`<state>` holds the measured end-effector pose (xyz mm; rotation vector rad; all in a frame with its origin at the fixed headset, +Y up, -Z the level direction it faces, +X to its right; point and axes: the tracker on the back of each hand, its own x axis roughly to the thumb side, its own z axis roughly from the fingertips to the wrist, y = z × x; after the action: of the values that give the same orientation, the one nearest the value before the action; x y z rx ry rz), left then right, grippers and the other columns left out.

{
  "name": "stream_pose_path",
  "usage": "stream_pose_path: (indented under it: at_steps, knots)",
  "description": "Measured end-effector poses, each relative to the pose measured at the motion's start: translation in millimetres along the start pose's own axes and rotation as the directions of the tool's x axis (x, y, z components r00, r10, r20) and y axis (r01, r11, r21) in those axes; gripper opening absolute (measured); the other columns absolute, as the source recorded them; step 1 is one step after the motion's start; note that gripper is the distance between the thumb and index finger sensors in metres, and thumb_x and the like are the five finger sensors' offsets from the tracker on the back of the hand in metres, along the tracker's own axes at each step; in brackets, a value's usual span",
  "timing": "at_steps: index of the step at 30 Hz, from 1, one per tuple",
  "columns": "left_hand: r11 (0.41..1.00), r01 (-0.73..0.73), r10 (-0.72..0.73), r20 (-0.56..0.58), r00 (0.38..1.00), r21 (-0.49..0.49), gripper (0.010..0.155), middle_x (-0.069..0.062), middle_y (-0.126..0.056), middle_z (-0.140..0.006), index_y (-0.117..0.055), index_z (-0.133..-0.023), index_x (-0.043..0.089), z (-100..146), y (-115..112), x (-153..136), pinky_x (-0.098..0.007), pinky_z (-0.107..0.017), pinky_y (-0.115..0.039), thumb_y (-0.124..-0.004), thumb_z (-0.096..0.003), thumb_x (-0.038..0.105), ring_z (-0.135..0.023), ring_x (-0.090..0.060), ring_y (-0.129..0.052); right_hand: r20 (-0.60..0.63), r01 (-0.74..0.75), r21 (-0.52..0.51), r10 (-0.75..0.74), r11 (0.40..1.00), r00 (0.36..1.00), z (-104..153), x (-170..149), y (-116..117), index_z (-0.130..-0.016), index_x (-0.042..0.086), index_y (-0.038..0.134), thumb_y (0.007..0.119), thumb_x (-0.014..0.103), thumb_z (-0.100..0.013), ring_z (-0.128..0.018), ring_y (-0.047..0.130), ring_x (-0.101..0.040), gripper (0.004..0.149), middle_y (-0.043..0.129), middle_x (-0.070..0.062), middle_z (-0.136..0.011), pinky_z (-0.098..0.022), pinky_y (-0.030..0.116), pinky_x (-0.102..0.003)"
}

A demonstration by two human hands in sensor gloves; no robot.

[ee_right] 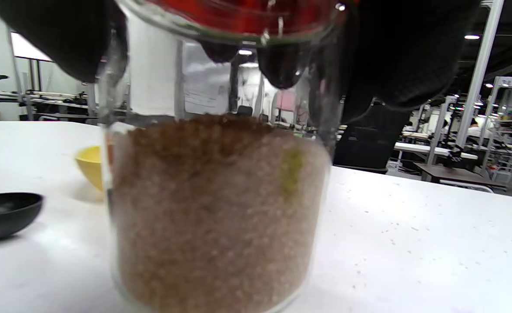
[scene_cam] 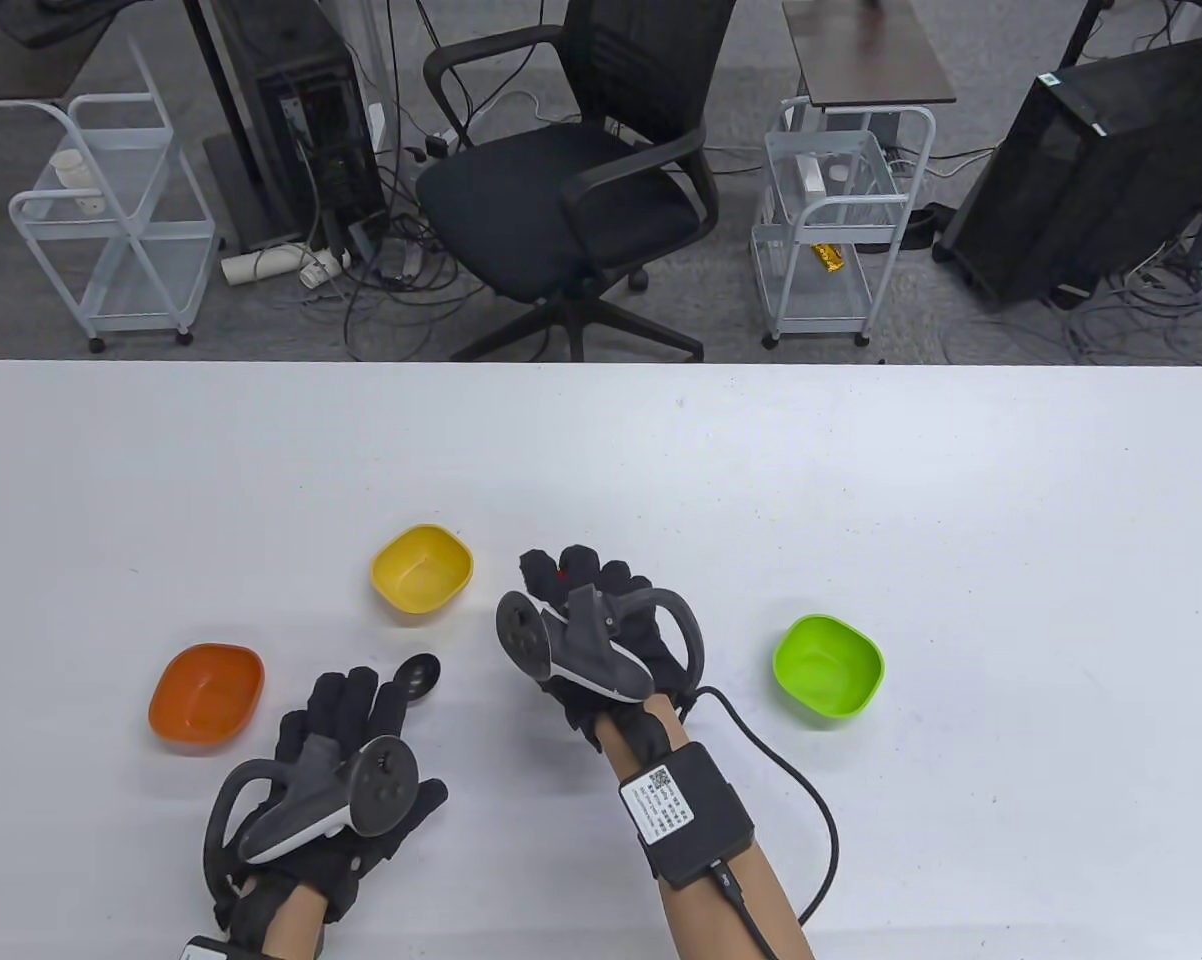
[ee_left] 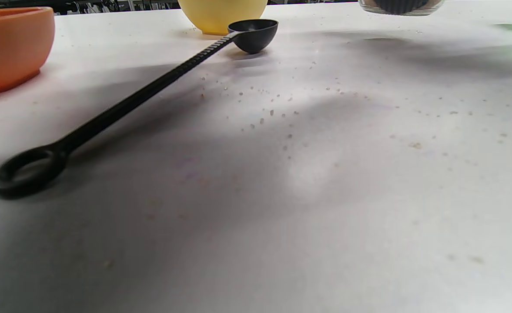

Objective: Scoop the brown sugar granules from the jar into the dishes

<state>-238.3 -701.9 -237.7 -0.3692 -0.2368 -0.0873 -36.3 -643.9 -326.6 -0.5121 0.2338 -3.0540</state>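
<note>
White surface (scene_cam: 861, 480) set for scooping: right hand (scene_cam: 601, 640) grips the jar (ee_right: 216, 208) top, left hand (scene_cam: 331, 770), fingers loose, must take the spoon (ee_left: 151, 89).

orange bowl (scene_cam: 206, 695), yellow bowl (scene_cam: 422, 567), green bowl (scene_cam: 827, 665); black spoon (ee_left: 129, 102) beyond the left fingers; red lid (ee_right: 247, 15), brown sugar (ee_right: 216, 208) under black right fingers (ee_right: 64, 34).
</note>
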Motion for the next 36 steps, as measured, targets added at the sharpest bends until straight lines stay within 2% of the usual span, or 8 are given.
stream_pose_path:
  at_steps: [5, 11, 28, 36]
  knots:
    - [0.999, -0.022, 0.023, 0.015, 1.0, -0.028, 0.098, -0.026, -0.001, -0.124, -0.005, -0.118, 0.008, -3, -1, -3, -0.073, -0.078, -0.03, -0.053, -0.0585, 0.068, -0.114, -0.055, -0.008, 0.063, 0.011, -0.001, -0.011, 1.0, 0.998, 28, 13, -3, -0.108, 0.024, 0.054, 0.073, 0.066, -0.048, -0.075, 0.093, -0.047, 0.076, 0.073, -0.015, -0.106, -0.059, 0.083, -0.061]
    - [0.998, -0.046, 0.048, 0.041, 0.998, -0.048, 0.098, -0.026, 0.0, -0.124, -0.004, -0.118, 0.007, -5, -2, -4, -0.073, -0.079, -0.03, -0.053, -0.0589, 0.068, -0.114, -0.055, -0.007, 0.103, 0.009, 0.022, -0.011, 1.0, 0.995, 50, 26, 3, -0.108, 0.024, 0.053, 0.073, 0.066, -0.048, -0.075, 0.094, -0.046, 0.077, 0.072, -0.015, -0.106, -0.059, 0.083, -0.061]
    - [0.997, -0.048, 0.055, 0.105, 0.993, -0.062, 0.1, -0.027, -0.001, -0.123, -0.005, -0.118, 0.006, -8, -3, 1, -0.072, -0.078, -0.031, -0.054, -0.0587, 0.069, -0.114, -0.055, -0.009, 0.081, 0.003, 0.039, -0.006, 0.999, 0.997, 58, 25, 14, -0.109, 0.024, 0.052, 0.073, 0.066, -0.048, -0.077, 0.092, -0.046, 0.077, 0.07, -0.014, -0.107, -0.061, 0.081, -0.061]
    - [0.997, -0.052, 0.058, 0.124, 0.991, -0.052, 0.101, -0.028, -0.003, -0.123, -0.005, -0.118, 0.005, -7, -5, 3, -0.071, -0.078, -0.032, -0.055, -0.0583, 0.069, -0.114, -0.056, -0.011, 0.059, 0.003, 0.122, -0.01, 0.992, 0.998, 57, 27, 15, -0.111, 0.023, 0.04, 0.069, 0.065, -0.049, -0.083, 0.083, -0.049, 0.08, 0.059, -0.016, -0.112, -0.065, 0.074, -0.063]
